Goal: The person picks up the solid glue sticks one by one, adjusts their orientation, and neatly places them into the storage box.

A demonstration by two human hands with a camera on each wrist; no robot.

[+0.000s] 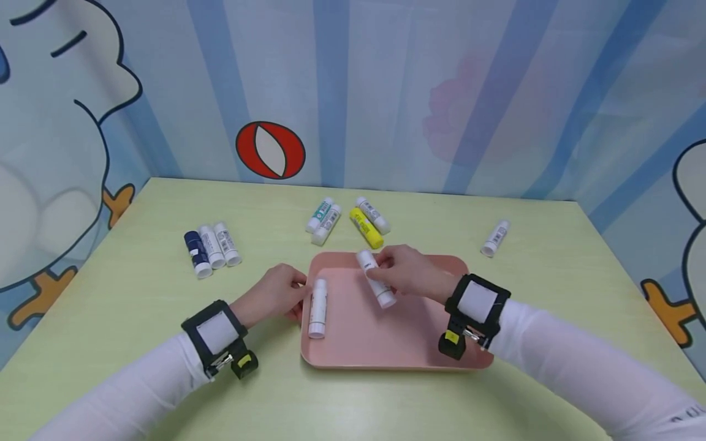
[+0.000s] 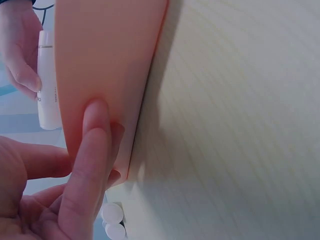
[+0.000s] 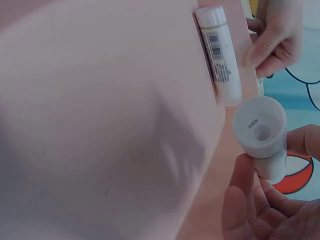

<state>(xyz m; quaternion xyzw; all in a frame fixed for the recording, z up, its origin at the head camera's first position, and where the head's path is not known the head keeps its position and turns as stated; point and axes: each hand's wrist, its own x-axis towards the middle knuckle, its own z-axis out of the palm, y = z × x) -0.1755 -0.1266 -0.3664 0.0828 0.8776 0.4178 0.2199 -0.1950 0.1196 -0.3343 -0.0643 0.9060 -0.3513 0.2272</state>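
In the head view, my right hand point(image 1: 407, 271) pinches a white glue stick point(image 1: 377, 278) over the pink tray point(image 1: 380, 361), holding it tilted. Its hollow round base point(image 3: 261, 125) faces the camera in the right wrist view. A second white glue stick point(image 1: 317, 308) lies inside the tray along its left side, barcode showing point(image 3: 218, 55). My left hand point(image 1: 274, 295) grips the tray's left rim, with the thumb at the top edge and the fingers point(image 2: 89, 155) against the outer wall.
Left of the tray lie a navy-and-white glue stick point(image 1: 197, 253) and two white ones point(image 1: 219, 245). Behind it are a teal-labelled stick point(image 1: 320, 214), a clear-white one point(image 1: 326, 225), a yellow one point(image 1: 366, 228) and another white one point(image 1: 372, 214). One more point(image 1: 494, 238) lies at right.
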